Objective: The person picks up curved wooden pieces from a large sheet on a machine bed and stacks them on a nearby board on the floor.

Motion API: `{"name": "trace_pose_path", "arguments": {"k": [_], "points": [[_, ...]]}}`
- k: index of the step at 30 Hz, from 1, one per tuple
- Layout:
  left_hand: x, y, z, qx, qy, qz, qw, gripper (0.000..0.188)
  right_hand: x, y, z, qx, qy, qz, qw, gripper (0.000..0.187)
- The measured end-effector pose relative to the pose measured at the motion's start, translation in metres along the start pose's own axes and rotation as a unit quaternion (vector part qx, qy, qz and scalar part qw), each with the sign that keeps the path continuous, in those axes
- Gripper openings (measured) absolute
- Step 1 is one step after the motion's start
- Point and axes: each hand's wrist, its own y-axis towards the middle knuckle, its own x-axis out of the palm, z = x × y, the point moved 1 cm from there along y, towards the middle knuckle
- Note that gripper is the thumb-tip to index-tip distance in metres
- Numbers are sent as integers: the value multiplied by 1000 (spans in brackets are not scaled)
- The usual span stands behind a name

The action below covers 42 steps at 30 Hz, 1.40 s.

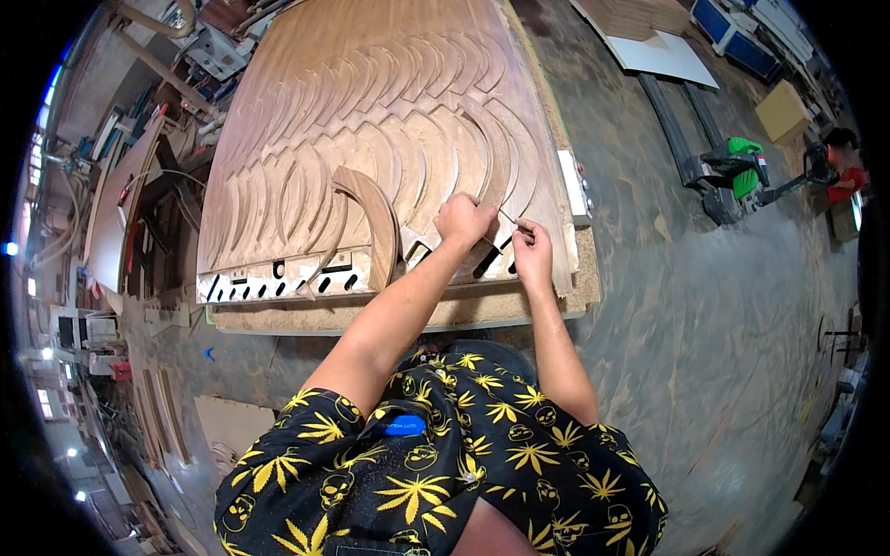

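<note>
A wood-grained panel point(306, 56) lies on the bench, cut into rows of curved shapes. My left hand point(465, 221) is closed at the lower end of a raised curved wooden piece point(499, 157), its fingertips partly hidden. Just to the right, my right hand point(532, 252) pinches a thin, stick-like thing point(507, 217) whose tip points toward that end. What kind of thing it is cannot be made out. Another loose curved wooden piece point(380, 218) rests on the panel left of my left arm.
A chipboard sheet point(278, 317) sticks out under the panel, near me. Dark slots show along the white near strip point(255, 287). A pallet jack point(732, 176) stands on the floor at the right, beside a cardboard box point(783, 113). Another person point(845, 167) is at the far right edge.
</note>
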Motion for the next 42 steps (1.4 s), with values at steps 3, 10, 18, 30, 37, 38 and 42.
{"name": "trace_pose_path", "arguments": {"k": [3,10,18,30,37,38,42], "points": [[4,2,-3,-3,-21,2,1000,44,0,0,1,-1,-3,4,1000,25],[9,15,-9,-74,-261,-117,955,32,2,4,7,3,7,0,1000,27],[-10,13,-7,-60,-299,-234,923,26,12,15,-15,51,76,0,996,38],[-43,-26,-49,-24,-469,-307,828,23,27,23,-80,140,296,-201,923,46],[-64,-30,-74,-31,-468,-284,837,40,41,17,-80,33,188,-198,961,39],[-66,-29,-81,-30,-463,-265,845,40,43,15,-82,12,163,-188,969,41],[-77,-23,-99,4,-446,-225,866,45,50,9,-89,37,75,-186,979,42]]}}
